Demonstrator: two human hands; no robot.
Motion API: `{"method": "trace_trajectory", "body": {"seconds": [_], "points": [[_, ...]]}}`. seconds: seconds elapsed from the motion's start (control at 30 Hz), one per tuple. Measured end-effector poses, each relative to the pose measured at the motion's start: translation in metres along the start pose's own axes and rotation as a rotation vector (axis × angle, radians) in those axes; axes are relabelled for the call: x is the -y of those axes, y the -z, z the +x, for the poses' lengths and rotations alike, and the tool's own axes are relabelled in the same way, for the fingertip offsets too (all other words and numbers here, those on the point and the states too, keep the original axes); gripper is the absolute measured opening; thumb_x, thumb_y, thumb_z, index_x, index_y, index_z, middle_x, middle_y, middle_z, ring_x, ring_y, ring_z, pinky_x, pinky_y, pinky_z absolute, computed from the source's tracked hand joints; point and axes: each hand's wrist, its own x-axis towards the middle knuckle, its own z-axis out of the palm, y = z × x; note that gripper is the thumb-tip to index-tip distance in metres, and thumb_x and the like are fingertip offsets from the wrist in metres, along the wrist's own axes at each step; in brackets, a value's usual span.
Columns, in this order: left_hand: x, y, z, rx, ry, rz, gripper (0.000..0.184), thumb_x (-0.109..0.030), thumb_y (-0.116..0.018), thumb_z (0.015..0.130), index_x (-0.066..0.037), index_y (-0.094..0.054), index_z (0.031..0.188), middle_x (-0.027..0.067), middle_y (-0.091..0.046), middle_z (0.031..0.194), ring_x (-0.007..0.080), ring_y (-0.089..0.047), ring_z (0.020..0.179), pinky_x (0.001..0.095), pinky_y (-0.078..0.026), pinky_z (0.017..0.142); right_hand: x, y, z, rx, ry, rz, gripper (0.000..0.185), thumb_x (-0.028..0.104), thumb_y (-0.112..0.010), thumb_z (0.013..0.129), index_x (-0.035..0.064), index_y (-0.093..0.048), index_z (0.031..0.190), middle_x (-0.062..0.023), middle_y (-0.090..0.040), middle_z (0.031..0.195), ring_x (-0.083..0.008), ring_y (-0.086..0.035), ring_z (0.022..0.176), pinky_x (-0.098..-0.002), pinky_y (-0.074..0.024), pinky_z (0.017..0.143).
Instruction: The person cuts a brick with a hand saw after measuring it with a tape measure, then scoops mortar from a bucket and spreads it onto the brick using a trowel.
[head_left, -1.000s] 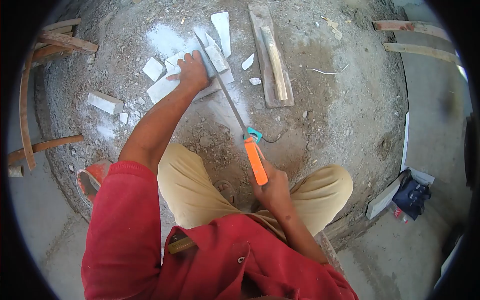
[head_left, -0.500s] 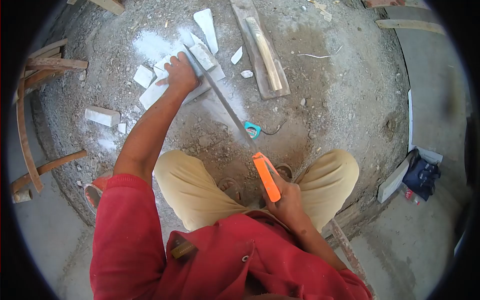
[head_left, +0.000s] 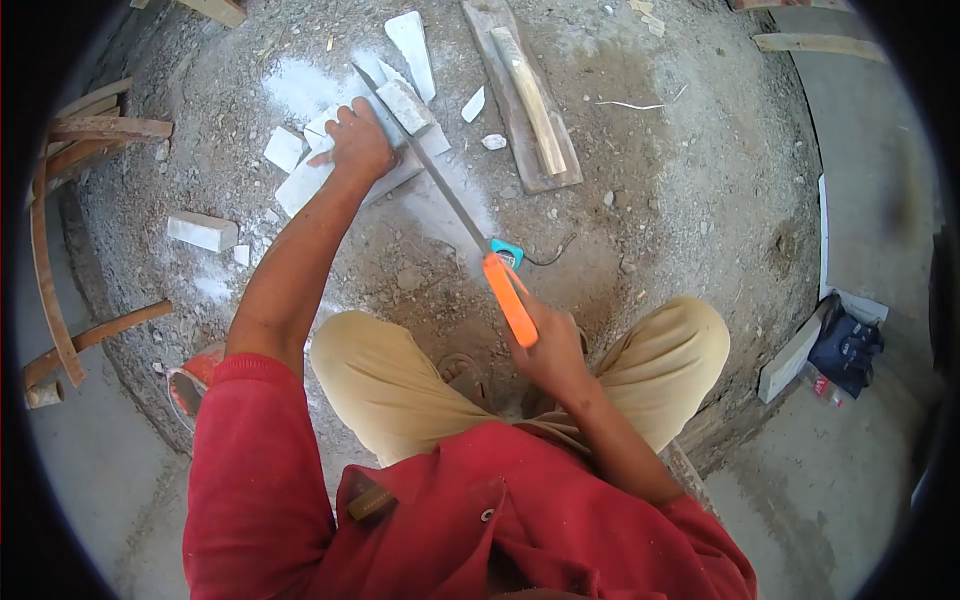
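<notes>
My left hand (head_left: 362, 145) grips a white block (head_left: 322, 124), pressing it onto a larger white slab (head_left: 303, 188); its thumb is spread to the left. In my right hand (head_left: 556, 350) is the orange handle of a handsaw (head_left: 447, 192). The blade runs diagonally up to the block, close beside my left fingers. On the blade's right side sits a white block piece (head_left: 406, 107). Whether it is joined to the held part is hidden by the blade. A teal tape measure (head_left: 507, 254) lies on the ground by the saw's handle end.
White offcuts (head_left: 203, 231) and pale dust (head_left: 305, 90) lie around the slab. A wooden float (head_left: 528, 105) rests at the upper middle. Timber pieces (head_left: 110, 128) stand at left, near a reddish bucket (head_left: 190, 385). A dark blue bag (head_left: 845, 345) is at right.
My right hand has pushed the saw forward and up to the left, so the blade reaches farther past the block. My left hand stays in place.
</notes>
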Motion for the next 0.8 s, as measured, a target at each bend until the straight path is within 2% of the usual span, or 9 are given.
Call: {"method": "trace_trajectory", "body": {"seconds": [0.03,0.1,0.23,0.3,0.4,0.5,0.57,0.63,0.8], "points": [[0.001,-0.003,-0.001,-0.001,-0.008,0.001,0.086,-0.033,-0.090,0.073,-0.009,-0.034,0.134,0.0155,-0.041,0.139,0.0438,-0.039,0.134,0.0917,-0.031,0.092,0.004,-0.016,0.047,-0.037,0.043,0.003,0.037,0.016,-0.069,0.089,0.0052,-0.064,0.124,-0.0251,-0.067,0.082,-0.0484,-0.064,0.078,-0.0530,-0.0526,0.068],[0.002,-0.006,0.005,-0.030,-0.007,0.006,0.086,-0.033,-0.089,0.074,-0.009,-0.034,0.134,0.0154,-0.041,0.139,0.0434,-0.039,0.134,0.0919,-0.030,0.092,0.023,-0.032,0.103,-0.093,0.122,-0.055,0.035,0.016,-0.069,0.089,0.0041,-0.064,0.122,-0.0249,-0.068,0.082,-0.0480,-0.065,0.079,-0.0532,-0.0523,0.068],[-0.003,0.008,0.004,-0.017,0.007,-0.026,0.086,-0.032,-0.089,0.074,-0.009,-0.034,0.135,0.0156,-0.041,0.140,0.0434,-0.039,0.135,0.0921,-0.029,0.093,0.009,-0.007,0.029,-0.077,0.116,0.011,0.036,0.016,-0.069,0.089,0.0055,-0.065,0.124,-0.0247,-0.068,0.083,-0.0481,-0.065,0.079,-0.0532,-0.0523,0.068],[0.006,-0.007,0.002,-0.072,-0.074,-0.017,0.092,-0.030,-0.092,0.067,-0.003,-0.032,0.131,0.0225,-0.044,0.133,0.0479,-0.044,0.127,0.0813,-0.043,0.093,0.003,0.008,-0.028,0.001,0.055,-0.020,0.037,0.016,-0.069,0.089,0.0059,-0.065,0.124,-0.0247,-0.067,0.084,-0.0482,-0.064,0.078,-0.0533,-0.0523,0.068],[0.003,0.000,-0.002,-0.048,-0.055,-0.013,0.090,-0.029,-0.092,0.067,-0.003,-0.033,0.130,0.0224,-0.045,0.132,0.0474,-0.045,0.126,0.0795,-0.044,0.094,0.000,0.006,-0.011,-0.020,0.046,-0.010,0.034,0.016,-0.068,0.091,0.0054,-0.066,0.123,-0.0249,-0.067,0.083,-0.0478,-0.065,0.077,-0.0519,-0.0520,0.066],[0.002,-0.003,0.004,-0.067,-0.049,-0.030,0.090,-0.028,-0.091,0.069,-0.005,-0.033,0.134,0.0208,-0.044,0.133,0.0463,-0.045,0.127,0.0852,-0.040,0.091,0.021,-0.024,0.097,-0.089,0.170,-0.034,0.028,0.016,-0.067,0.092,0.0048,-0.068,0.117,-0.0257,-0.065,0.080,-0.0481,-0.064,0.077,-0.0490,-0.0516,0.066],[0.006,-0.016,0.000,-0.065,-0.022,-0.063,0.090,-0.028,-0.091,0.070,-0.006,-0.033,0.135,0.0199,-0.044,0.134,0.0459,-0.044,0.127,0.0878,-0.038,0.091,0.015,-0.018,0.087,-0.064,0.182,-0.060,0.025,0.015,-0.066,0.092,0.0035,-0.069,0.113,-0.0257,-0.065,0.081,-0.0469,-0.065,0.078,-0.0469,-0.0524,0.069],[0.006,-0.008,0.002,-0.044,-0.017,-0.109,0.071,-0.018,-0.079,0.080,-0.009,-0.038,0.137,0.0155,-0.041,0.140,0.0429,-0.038,0.135,0.0956,-0.024,0.092,0.022,-0.012,0.098,0.005,0.261,-0.105,0.022,0.014,-0.066,0.092,0.0022,-0.069,0.110,-0.0256,-0.066,0.081,-0.0457,-0.066,0.078,-0.0448,-0.0532,0.071],[0.007,-0.006,-0.001,-0.072,-0.057,-0.079,0.067,-0.018,-0.075,0.082,-0.006,-0.040,0.137,0.0184,-0.045,0.135,0.0439,-0.041,0.131,0.0973,-0.024,0.087,0.012,-0.006,0.052,-0.037,0.203,-0.081,0.018,0.019,-0.066,0.094,0.0016,-0.065,0.092,-0.0226,-0.066,0.077,-0.0429,-0.063,0.070,-0.0400,-0.0538,0.068]]}}
